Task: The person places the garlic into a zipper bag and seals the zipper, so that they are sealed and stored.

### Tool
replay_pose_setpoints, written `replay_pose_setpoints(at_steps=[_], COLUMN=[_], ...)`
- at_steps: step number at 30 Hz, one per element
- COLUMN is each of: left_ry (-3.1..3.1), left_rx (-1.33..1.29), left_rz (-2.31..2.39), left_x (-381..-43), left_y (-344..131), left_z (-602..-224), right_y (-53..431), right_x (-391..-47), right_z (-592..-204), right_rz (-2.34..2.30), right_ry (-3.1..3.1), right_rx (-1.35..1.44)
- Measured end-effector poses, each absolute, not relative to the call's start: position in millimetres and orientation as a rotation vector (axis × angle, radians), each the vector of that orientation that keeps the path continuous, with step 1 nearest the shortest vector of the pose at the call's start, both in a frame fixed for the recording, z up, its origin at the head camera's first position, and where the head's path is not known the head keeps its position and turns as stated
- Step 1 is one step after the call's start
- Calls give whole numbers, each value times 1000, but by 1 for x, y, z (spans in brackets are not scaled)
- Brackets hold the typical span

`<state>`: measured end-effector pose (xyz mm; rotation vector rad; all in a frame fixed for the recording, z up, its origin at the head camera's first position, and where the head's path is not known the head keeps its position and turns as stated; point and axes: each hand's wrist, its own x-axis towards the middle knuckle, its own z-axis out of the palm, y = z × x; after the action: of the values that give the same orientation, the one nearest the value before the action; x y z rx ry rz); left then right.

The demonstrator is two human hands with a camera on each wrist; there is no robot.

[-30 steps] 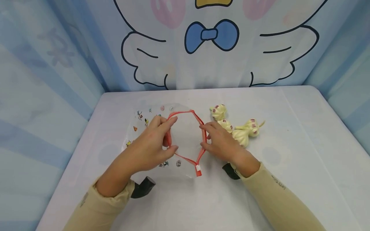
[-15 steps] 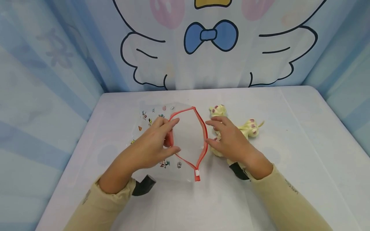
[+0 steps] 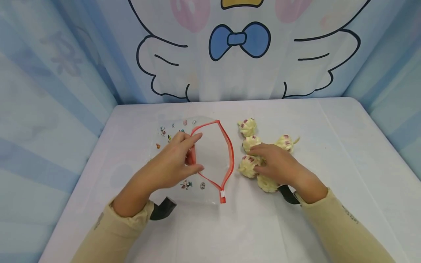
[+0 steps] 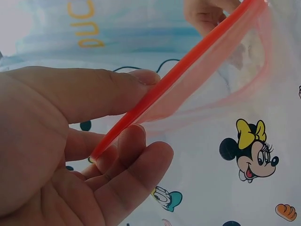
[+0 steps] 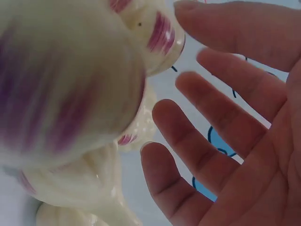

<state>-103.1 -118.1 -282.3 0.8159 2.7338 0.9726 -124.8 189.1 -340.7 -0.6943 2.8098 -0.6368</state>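
Garlic bulbs beside the clear zipper bag are looking slick and probably light, so we're betting on their fat bellies, right hand spread over them, left hand gripping the bag's red rim.

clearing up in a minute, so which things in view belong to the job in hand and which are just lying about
Likely in the job:
clear bag with red rim, held in the left grip
garlic bulbs, near the right grip

Just surroundings:
white tabletop
blue printed curtain
black wrist pieces
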Motion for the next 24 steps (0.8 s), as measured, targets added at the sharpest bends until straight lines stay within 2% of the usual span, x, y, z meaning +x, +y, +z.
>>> replay_pose_setpoints(at_steps=[5, 20, 24], left_ry=[2717, 2686, 2693], left_rx=[784, 739, 743], left_rz=[975, 999, 991], left_x=[-104, -104, -104], left_y=[-119, -117, -117], left_z=[-283, -286, -286], right_y=[187, 178, 179], right_x=[-129, -133, -132], right_z=[-342, -348, -345], right_rz=[-574, -560, -585], right_ry=[2767, 2741, 2775], right_rx=[-780, -653, -704])
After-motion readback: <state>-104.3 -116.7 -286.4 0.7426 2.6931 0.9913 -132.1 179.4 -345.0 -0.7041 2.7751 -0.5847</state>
